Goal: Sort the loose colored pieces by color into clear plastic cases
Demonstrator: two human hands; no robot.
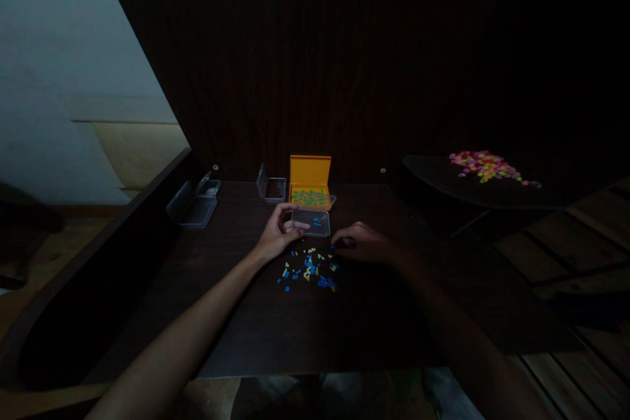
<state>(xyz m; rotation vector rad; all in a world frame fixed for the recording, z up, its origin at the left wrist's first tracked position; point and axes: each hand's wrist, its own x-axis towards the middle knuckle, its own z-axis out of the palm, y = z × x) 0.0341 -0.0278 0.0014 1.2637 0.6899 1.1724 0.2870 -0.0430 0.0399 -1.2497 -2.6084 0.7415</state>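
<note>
The scene is dim. My left hand (278,231) curls its fingers around the left edge of a small clear plastic tray (313,222) that holds a few blue pieces. My right hand (358,243) rests knuckles-up on the dark table (275,315), just right of a scatter of tiny blue, yellow and white pieces (309,269); its fingers are curled and pinched near the pile, and what they hold is too small to see. An open yellow box (310,174) with green and yellow pieces stands right behind the tray.
A small clear case (272,188) stands open left of the yellow box. Two more clear cases (193,207) lie at the table's back left. A dark round surface (472,190) to the right carries a heap of pink and yellow pieces (485,165). A dark wooden panel rises behind.
</note>
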